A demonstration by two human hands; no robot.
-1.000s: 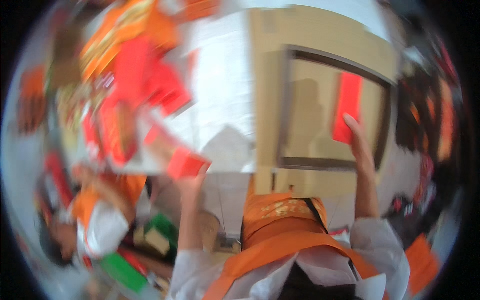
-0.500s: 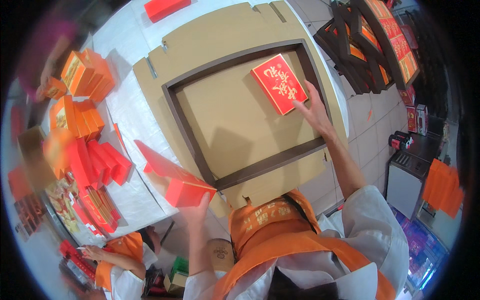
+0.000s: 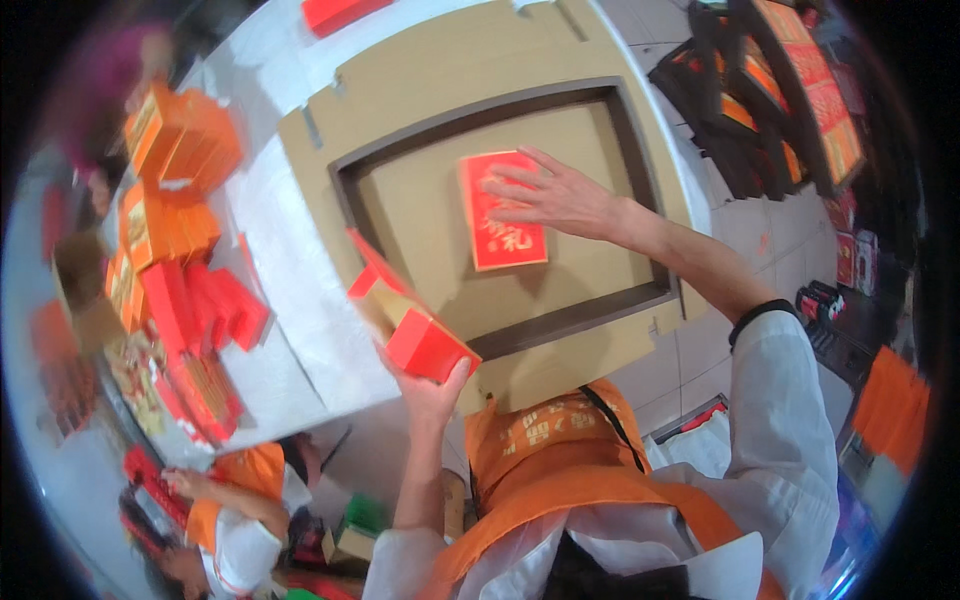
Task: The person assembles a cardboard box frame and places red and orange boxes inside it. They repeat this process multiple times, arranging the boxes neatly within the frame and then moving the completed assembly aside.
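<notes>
Lying flat inside the brown frame (image 3: 575, 325), near its middle, a red box (image 3: 505, 238) with gold edging is partly covered by the right hand (image 3: 555, 198). The right grip is wide, its fingers spread and nearly straight (whether the face is pressed or only hovered over cannot be told). The right forearm is carried across the frame's right side.

At the frame's near left corner, an open box (image 3: 425, 345), red outside and paler within, is held up by the left hand (image 3: 430, 395). The left grip is closed on it, the thumb being set against its near side; the other fingers are mostly hidden.

The frame is borne by a sheet of tan card (image 3: 430, 80), which is laid on the white-covered worktop (image 3: 310, 365). Left of the frame, orange boxes (image 3: 185, 140) are stacked, with red boxes (image 3: 205, 305) set nearer. Beyond the frame, a red carton (image 3: 345, 12) is cut off by the picture's top.

Well to the right of the frame, more dark trays (image 3: 765, 95) filled with orange and red are piled. Left of the frame and nearer, a co-worker (image 3: 235, 520) is seen.
</notes>
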